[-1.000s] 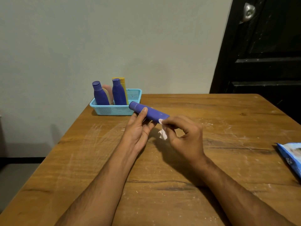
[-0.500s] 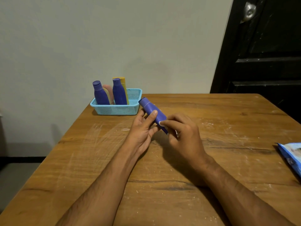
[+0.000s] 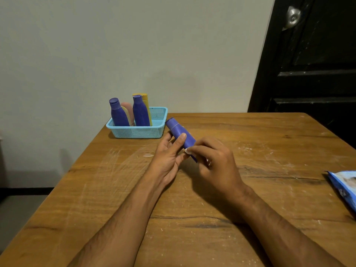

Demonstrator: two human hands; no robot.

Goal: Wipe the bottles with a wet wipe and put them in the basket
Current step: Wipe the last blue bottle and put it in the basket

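Observation:
A purple bottle is tilted in the air above the table, cap end pointing up and left toward the basket. My left hand holds it from the left, thumb across its body. My right hand curls round the bottle's lower end, and a bit of white wet wipe peeks out at its fingertips; most of the wipe is hidden. The light-blue basket stands at the table's far left edge with two purple bottles, a pink one and a yellow one upright in it.
The wooden table is scratched and carries white smears. A blue wet-wipe pack lies at the right edge, partly cut off. A small wet spot sits left of my hands. A black door stands behind the table at the right.
The bottle has turned from lying nearly level to pointing up toward the basket. My right hand slid along its lower end, and the wipe that hung below is now mostly hidden.

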